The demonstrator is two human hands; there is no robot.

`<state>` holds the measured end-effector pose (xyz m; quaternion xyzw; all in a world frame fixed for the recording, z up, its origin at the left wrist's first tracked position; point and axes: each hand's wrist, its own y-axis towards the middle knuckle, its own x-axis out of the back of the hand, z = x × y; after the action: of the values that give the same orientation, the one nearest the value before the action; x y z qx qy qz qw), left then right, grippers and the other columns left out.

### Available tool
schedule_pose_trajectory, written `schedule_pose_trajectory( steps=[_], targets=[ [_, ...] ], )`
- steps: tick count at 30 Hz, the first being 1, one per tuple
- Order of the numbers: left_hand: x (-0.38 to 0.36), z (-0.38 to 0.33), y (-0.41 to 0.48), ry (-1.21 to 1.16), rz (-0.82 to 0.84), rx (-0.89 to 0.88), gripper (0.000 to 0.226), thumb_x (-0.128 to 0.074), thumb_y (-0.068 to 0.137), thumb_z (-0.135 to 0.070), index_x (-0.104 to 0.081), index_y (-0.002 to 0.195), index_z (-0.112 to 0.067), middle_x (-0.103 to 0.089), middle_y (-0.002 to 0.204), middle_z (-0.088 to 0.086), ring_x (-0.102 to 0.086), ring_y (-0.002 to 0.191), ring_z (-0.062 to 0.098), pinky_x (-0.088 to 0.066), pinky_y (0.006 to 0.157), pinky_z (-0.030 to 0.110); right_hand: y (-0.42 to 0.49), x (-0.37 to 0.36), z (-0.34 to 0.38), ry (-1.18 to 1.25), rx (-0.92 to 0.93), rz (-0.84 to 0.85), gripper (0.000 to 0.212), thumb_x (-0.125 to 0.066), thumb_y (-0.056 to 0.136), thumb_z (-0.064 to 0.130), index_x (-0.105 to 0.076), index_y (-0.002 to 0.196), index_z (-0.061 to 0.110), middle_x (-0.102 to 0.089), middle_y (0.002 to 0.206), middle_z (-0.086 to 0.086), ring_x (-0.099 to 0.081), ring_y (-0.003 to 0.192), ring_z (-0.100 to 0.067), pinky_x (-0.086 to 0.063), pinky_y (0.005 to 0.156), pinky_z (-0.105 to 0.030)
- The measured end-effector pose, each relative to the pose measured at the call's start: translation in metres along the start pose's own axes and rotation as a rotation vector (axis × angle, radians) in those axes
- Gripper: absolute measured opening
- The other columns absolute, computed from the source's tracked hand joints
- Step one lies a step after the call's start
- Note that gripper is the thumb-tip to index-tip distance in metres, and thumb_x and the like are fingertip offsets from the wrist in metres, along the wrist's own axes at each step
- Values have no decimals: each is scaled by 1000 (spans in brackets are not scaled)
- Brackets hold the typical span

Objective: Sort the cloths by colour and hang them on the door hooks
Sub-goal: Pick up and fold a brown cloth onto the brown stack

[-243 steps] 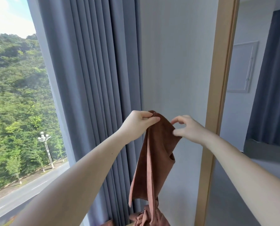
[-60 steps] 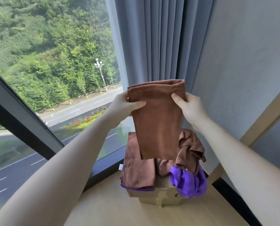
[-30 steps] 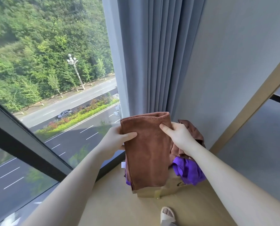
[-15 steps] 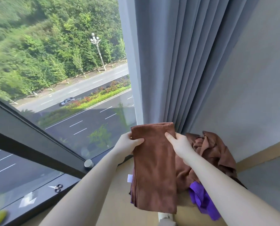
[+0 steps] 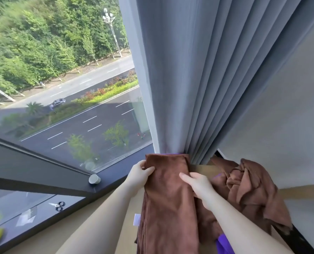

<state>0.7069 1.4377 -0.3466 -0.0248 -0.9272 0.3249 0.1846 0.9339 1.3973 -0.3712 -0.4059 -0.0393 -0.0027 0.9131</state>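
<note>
Left hand (image 5: 140,173): closed on the left long edge of the folded brown cloth (image 5: 168,198), thumb on the face, fingers tucked behind. Right hand (image 5: 200,186): pinched the right long edge at about the same height, thumb across the face, fingers out of sight behind.

Landmark: the grey curtain (image 5: 189,79).

The folded cloth's top fold sat right at the curtain's foot. Its long axis ran straight away from the curtain toward the person, and both hands held the curtain end. Neither hand was nearer than the other; they flanked it evenly. The far end left the view at the bottom, so I could not tell whether it hung free or rested on anything. A white label (image 5: 137,219) showed at its left edge.

To the right of the curtain's foot lay a crumpled brown cloth (image 5: 247,189), touching the right forearm. A purple cloth (image 5: 223,244) peeked out below it, well away from the curtain.

To the left of the curtain, on the dark window sill, were a round knob (image 5: 94,179) and small scissors (image 5: 58,206).

No door hooks were in view. Judgement: sorting stage, brown pieces gathered, nothing hung yet. Any lift would probably start from the held curtain end, with the length trailing below.
</note>
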Motion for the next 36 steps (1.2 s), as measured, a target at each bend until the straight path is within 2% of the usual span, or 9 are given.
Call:
schedule_pose_trajectory(
  steps=[4, 10, 13, 17, 23, 27, 31, 33, 36],
  targets=[
    [-11, -5, 17, -74, -1, -4, 13, -61, 100, -19, -68, 105, -30, -75, 105, -8, -70, 85, 6, -48, 57, 13, 12, -5, -9, 21, 107, -154, 4, -72, 94, 19, -75, 92, 17, -79, 86, 1, -75, 89, -23, -59, 85, -41],
    [-21, 2, 37, -50, -75, 38, 21, -64, 98, -33, -62, 118, -25, -70, 119, -3, -69, 102, 14, -56, 90, 34, 23, -11, -15, -29, 126, -289, 3, -70, 94, 25, -71, 92, 25, -77, 86, 5, -72, 87, -16, -58, 89, -44],
    [-20, 2, 31, 82, -93, 111, 30, -64, 95, -45, -56, 113, -22, -66, 107, -5, -64, 89, 11, -51, 72, 30, 24, -14, -17, -82, 101, -304, 8, -69, 94, 28, -68, 89, 23, -75, 83, 5, -71, 85, -19, -57, 87, -44],
    [-9, 3, 6, 236, 95, 225, 47, -64, 88, -65, -55, 107, -24, -65, 101, -4, -64, 87, 13, -54, 61, 28, 19, -18, -13, -177, 35, -356, 25, -65, 93, 42, -63, 90, 17, -70, 87, 0, -66, 90, -26, -54, 84, -42],
    [0, 33, -25, 238, 392, 349, 48, -81, 81, -47, -66, 120, -23, -68, 102, -4, -63, 80, 12, -60, 67, 28, -2, -19, -20, -254, -69, -288, 39, -61, 94, 47, -62, 106, 10, -69, 109, -5, -64, 107, -30, -50, 89, -36],
    [0, 51, -37, 286, 476, 391, 55, -90, 67, -36, -68, 115, -19, -75, 107, 2, -70, 83, 15, -60, 66, 27, -25, -20, -32, -311, -118, -247, 43, -64, 90, 49, -63, 106, 9, -70, 107, -6, -65, 100, -27, -50, 80, -34],
    [2, 63, -52, 328, 496, 401, 60, -92, 59, -30, -69, 113, -22, -74, 114, -1, -70, 102, 16, -59, 70, 25, -50, -21, -52, -278, -172, -164, 44, -75, 72, 48, -65, 101, 17, -71, 102, -1, -69, 92, -21, -58, 85, -38],
    [4, 66, -62, 320, 497, 399, 55, -90, 64, -26, -67, 114, -23, -74, 115, 0, -70, 99, 16, -60, 73, 26, -62, -21, -64, -259, -197, -110, 52, -81, 62, 43, -65, 104, 17, -73, 102, 0, -71, 92, -21, -60, 85, -39],
    [6, 74, -78, 227, 515, 408, 54, -84, 72, -10, -61, 120, -20, -74, 117, 4, -75, 100, 21, -63, 82, 36, -78, -22, -82, -218, -219, -53, 44, -90, 68, 22, -65, 104, 13, -75, 100, -3, -73, 89, -20, -60, 78, -32]
  ],
)
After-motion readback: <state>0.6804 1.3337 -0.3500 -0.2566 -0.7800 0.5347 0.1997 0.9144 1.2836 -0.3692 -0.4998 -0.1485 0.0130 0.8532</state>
